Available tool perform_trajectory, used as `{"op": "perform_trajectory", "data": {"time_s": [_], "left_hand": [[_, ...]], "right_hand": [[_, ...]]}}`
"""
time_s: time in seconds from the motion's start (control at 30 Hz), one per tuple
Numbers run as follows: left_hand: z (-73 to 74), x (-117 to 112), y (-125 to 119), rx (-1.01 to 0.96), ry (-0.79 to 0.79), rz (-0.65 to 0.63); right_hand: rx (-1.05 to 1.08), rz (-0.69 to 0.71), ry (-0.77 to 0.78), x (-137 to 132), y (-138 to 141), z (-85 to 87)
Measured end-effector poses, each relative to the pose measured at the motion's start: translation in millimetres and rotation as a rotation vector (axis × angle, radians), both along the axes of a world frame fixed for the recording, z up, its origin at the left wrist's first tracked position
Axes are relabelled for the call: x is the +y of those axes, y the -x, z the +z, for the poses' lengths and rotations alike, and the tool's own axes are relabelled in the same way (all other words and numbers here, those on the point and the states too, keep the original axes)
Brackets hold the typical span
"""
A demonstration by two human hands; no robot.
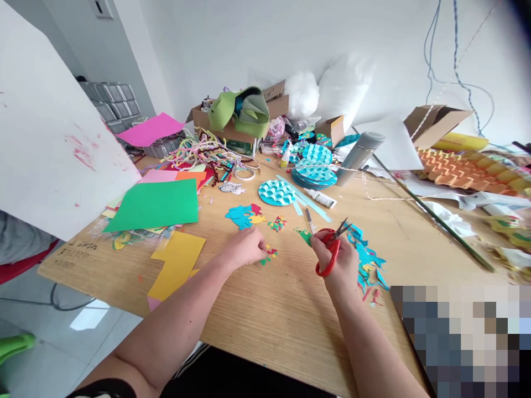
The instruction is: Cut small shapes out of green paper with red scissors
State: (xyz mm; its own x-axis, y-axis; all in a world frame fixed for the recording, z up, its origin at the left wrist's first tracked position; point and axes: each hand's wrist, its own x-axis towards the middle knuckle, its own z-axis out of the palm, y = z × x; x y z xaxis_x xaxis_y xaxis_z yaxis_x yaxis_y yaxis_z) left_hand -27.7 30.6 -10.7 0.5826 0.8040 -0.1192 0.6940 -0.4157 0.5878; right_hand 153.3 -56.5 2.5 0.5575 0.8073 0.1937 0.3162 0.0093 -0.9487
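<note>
My right hand (341, 260) has red-handled scissors (332, 264) hooked in it, their blades pointing up and away. A green paper piece (305, 236) is at its thumb and fingertips. My left hand (248, 247) is closed low over the table, fingertips beside a small heap of red, green and yellow paper bits (271, 254); whatever it pinches is hidden. Just beyond lie blue paper fish cutouts (240, 216), with a red and a yellow one, and a second heap of paper bits (279, 223). Blue paper scraps (367, 254) lie right of my right hand.
Green (160, 204) and yellow paper sheets (178, 262) lie at left, near a white board (53, 121). A blue wave-patterned disc (277, 192), glue bottle (321, 198), pen (310, 220) and grey flask (360, 157) stand or lie beyond my hands. A long stick (435, 215) lies at right.
</note>
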Motion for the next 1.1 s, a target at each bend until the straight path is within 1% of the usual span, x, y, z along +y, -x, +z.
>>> {"op": "perform_trajectory", "data": {"time_s": [0.17,0.3,0.37,0.5,0.63,0.73,0.83,0.9,1.0,1.1], "left_hand": [[-1.8,0.3,-0.3,-0.018,-0.012,0.007],[-2.9,3.0,0.1,-0.056,0.092,-0.025],[-2.2,4.6,0.1,-0.084,0.122,-0.01],[0.0,6.6,-0.1,-0.088,0.107,0.026],[-0.3,7.5,0.0,-0.097,0.099,0.015],[-1.2,7.4,0.6,-0.079,0.026,-0.011],[-0.9,6.2,0.9,0.009,-0.033,-0.031],[-0.3,5.2,0.8,0.057,-0.015,-0.056],[-0.5,4.8,0.6,0.05,0.023,-0.091],[-3.0,5.5,0.4,0.044,-0.025,-0.039]], "right_hand": [[0.035,0.016,0.01,-0.5,2.2,0.7],[0.015,0.017,-0.003,-1.3,2.5,1.4],[0.023,0.009,-0.018,-1.9,1.9,2.0],[0.066,-0.003,-0.033,-2.1,1.3,3.8],[0.063,-0.028,-0.023,-1.0,2.0,4.5],[0.051,-0.037,-0.014,-0.5,2.3,4.5],[0.049,-0.037,-0.015,-0.2,1.4,4.0],[0.041,-0.05,-0.013,0.0,0.3,3.2],[0.017,-0.044,-0.028,0.1,-1.0,1.7],[0.032,-0.026,-0.056,0.1,-0.9,1.2]]}}
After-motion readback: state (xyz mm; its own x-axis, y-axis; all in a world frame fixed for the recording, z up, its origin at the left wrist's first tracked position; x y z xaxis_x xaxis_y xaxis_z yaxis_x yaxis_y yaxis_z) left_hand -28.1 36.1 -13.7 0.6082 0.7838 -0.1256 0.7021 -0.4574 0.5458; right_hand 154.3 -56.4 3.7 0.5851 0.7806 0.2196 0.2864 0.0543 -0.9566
